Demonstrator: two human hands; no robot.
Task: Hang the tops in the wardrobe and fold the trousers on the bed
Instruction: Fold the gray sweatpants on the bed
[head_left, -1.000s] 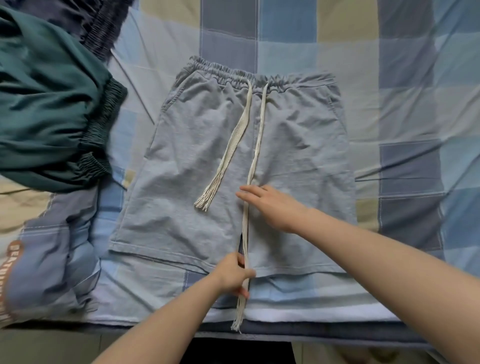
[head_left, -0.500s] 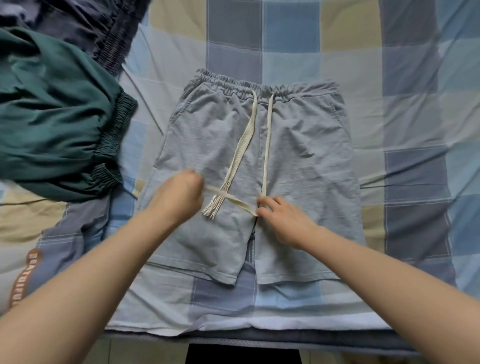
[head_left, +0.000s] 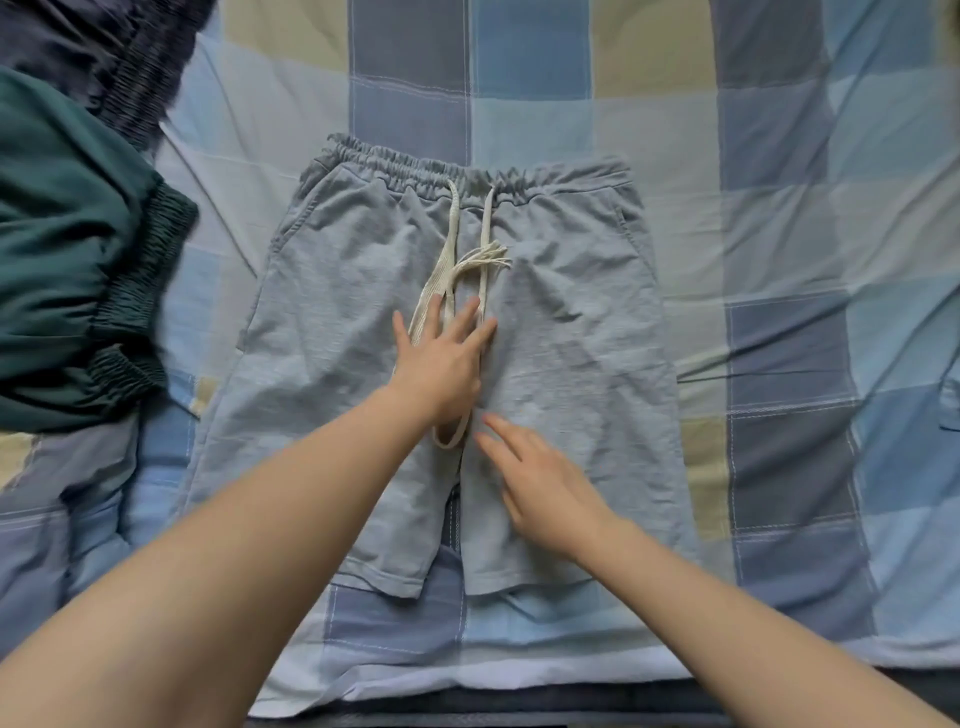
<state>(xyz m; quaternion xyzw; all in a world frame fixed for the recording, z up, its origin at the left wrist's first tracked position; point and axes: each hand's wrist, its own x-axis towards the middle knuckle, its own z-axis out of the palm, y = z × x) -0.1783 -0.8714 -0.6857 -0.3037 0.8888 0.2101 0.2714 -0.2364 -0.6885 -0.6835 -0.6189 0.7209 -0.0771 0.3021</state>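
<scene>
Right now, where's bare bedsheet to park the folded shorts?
Free: the checked bedsheet right of the grey shorts, out to the frame edge, and the strip above their waistband. Crowded: the left, where the green garment and dark garment lie. Left hand and right hand rest flat mid-shorts, over the drawstring.

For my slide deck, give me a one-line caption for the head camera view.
Both hands, left hand and right hand, lie flat on grey drawstring shorts spread on a checked bedsheet.
</scene>
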